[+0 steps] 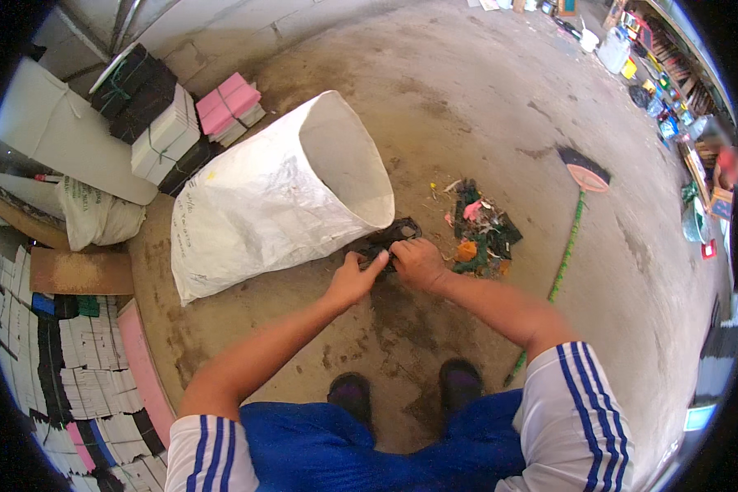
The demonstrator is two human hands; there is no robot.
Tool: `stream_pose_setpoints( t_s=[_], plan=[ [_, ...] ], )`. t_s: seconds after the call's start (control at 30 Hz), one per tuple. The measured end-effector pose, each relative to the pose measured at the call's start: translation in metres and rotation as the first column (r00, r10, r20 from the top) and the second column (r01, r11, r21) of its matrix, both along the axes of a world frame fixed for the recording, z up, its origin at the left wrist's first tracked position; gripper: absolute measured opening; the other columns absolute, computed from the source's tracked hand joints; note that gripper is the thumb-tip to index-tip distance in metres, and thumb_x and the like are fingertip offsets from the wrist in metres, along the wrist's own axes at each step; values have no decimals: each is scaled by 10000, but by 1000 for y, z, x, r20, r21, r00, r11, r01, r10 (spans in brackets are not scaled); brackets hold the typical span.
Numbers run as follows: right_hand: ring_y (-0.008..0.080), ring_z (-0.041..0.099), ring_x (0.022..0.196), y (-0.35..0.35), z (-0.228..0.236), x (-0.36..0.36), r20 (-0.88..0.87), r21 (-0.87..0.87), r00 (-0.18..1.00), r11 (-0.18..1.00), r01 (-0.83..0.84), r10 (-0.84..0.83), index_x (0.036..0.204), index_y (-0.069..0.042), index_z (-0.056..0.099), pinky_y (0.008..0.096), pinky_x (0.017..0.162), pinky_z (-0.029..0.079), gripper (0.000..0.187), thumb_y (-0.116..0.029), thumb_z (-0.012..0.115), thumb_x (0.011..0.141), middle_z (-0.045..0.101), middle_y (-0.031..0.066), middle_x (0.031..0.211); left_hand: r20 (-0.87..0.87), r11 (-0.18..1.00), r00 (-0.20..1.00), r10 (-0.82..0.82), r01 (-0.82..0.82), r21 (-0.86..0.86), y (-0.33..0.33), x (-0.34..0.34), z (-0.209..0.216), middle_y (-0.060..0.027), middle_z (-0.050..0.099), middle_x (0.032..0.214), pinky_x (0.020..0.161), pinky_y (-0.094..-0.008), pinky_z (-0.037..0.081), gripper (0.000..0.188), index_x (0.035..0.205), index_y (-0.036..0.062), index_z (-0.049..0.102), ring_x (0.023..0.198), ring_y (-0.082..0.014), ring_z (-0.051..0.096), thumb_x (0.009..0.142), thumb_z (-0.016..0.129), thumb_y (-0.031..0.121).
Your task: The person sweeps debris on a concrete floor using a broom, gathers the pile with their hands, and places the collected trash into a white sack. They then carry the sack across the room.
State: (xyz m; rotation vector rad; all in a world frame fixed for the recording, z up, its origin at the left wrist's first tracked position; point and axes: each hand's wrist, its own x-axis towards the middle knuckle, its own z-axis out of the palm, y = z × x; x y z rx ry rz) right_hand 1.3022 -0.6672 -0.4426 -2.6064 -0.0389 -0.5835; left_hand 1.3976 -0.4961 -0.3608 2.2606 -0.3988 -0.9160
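Note:
My left hand (357, 279) and my right hand (419, 262) are close together in front of me, fingers closed on a crumpled black piece (405, 229). Its material is hard to make out, and my fingers hide part of it. Just beyond my hands a big white woven sack (258, 209) leans over on the floor, its wide mouth facing right. The black piece is beside the lower rim of that mouth. To the right of my right hand is a small heap of mixed scraps (492, 238), black, green, pink and orange.
A broom (570, 246) with a green handle and dark bristles lies on the concrete floor (467, 115) at right. Bundled foam-like blocks (168, 135) and a pink bundle (229, 103) stand by the back wall. Stacked sheets (98, 369) line the left. Containers and clutter (660, 94) fill the far right.

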Motion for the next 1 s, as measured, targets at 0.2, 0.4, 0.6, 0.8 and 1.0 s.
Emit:
stream_pose_setpoints(
  t_s=[0.2, 0.4, 0.6, 0.8, 1.0],
  plan=[
    [320, 657, 869, -42, 5, -57, -77, -123, 978, 971, -203, 195, 949, -89, 609, 434, 788, 517, 162, -141, 664, 806, 646, 107, 915, -99, 966, 984, 149, -167, -199, -69, -24, -108, -155, 673, 876, 766, -433, 516, 409, 1021, -31, 657, 879, -313, 681, 923, 730, 359],
    [359, 659, 927, -74, -2, -94, -50, 147, 980, 969, 197, -192, 1036, -53, 657, 458, 819, 540, 197, -189, 631, 895, 661, 143, 989, 160, 893, 930, 331, -254, -372, -85, -72, -101, -224, 697, 1118, 895, -464, 490, 341, 1169, -32, 631, 1042, -409, 661, 1017, 587, 270],
    [342, 690, 998, -94, -17, -77, -552, -5, 821, 985, 172, -146, 1122, -96, 710, 447, 837, 563, 288, -249, 668, 882, 704, 149, 1080, 202, 918, 924, 323, -254, -305, -73, -79, -118, -249, 658, 1195, 921, -477, 487, 397, 1302, -35, 553, 1100, -422, 639, 1041, 549, 265],
    [321, 699, 1017, -95, -34, -68, -863, -107, 490, 993, 54, -120, 1153, -79, 703, 445, 856, 564, 336, -234, 682, 855, 719, 150, 1049, 166, 878, 890, 424, -359, -318, -67, -88, -124, -249, 648, 1119, 868, -435, 490, 326, 1216, -35, 518, 1013, -380, 650, 1048, 537, 244],
    [368, 689, 1030, -74, -32, -85, -446, 158, 874, 945, 287, -190, 1046, -3, 681, 459, 893, 554, 256, -95, 583, 829, 712, 209, 1090, 172, 893, 938, 302, -215, -396, -72, -100, -104, -217, 595, 1064, 840, -426, 481, 278, 1157, -31, 509, 959, -363, 616, 1041, 538, 220]
  ],
)
